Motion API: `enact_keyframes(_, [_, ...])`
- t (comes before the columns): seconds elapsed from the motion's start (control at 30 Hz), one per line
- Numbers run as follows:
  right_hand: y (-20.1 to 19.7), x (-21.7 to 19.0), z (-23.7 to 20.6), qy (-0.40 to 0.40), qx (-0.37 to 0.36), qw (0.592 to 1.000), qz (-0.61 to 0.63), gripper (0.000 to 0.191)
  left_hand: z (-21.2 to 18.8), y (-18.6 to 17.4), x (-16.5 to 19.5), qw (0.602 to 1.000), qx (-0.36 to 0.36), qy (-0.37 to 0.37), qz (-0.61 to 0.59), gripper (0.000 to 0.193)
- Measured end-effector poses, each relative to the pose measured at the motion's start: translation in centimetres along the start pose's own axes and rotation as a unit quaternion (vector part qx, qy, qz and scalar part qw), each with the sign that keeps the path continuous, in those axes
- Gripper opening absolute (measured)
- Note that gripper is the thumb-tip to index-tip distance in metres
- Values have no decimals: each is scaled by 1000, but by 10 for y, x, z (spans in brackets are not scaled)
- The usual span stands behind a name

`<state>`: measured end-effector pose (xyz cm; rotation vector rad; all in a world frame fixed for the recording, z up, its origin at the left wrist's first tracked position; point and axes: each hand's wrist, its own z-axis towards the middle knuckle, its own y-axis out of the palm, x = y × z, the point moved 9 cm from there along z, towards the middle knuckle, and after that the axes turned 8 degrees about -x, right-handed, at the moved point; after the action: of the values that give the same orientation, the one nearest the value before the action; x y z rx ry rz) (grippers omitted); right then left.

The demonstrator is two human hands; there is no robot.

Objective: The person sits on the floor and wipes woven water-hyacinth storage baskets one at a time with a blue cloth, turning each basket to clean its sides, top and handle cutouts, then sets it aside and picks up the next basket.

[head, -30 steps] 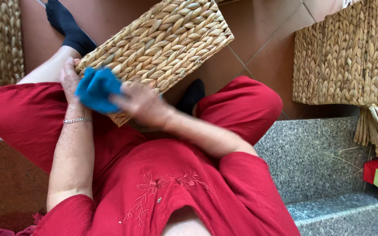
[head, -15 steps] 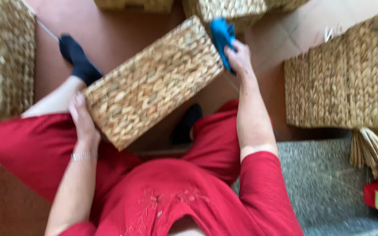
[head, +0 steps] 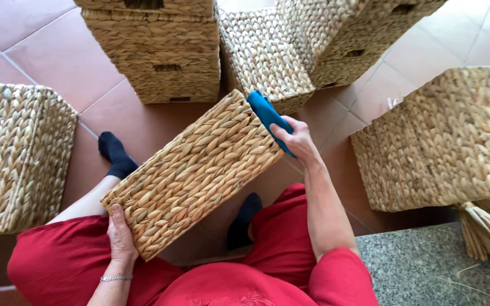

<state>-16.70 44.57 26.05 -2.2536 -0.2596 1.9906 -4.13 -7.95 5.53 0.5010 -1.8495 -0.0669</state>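
We steady a rectangular woven straw basket (head: 199,175) across our red-clad lap, tilted. Our left hand (head: 120,235) has its fingers wrapped on the near corner; our right hand (head: 296,141) has its fingers clamped on a blue cloth (head: 267,116) pressed to the far end. More woven baskets (head: 160,51) crowd the tiled floor (head: 35,51) ahead and at both sides.

No packages, labels, signs or screens appear anywhere in the frame, from the upper left to the lower right.
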Motion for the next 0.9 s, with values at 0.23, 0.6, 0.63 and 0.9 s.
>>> enact_keyframes(0.23, [52, -162, -87, -330, -2, 917, -224, 28, 56, 33, -43, 997, 27, 54, 36, 71])
enact_keyframes(0.6, [143, -200, -104, -356, 2, 864, -357, 34, 42, 131, 167, 935, -91, 322, 114, 64])
enact_keyframes(0.63, [148, -200, -104, -350, -4, 864, -362, 34, 38, 147, 195, 922, -115, 335, 155, 64])
enact_keyframes(0.9, [142, -167, -75, -346, -12, 858, -380, 30, 31, 250, 262, 906, -219, 272, 239, 30])
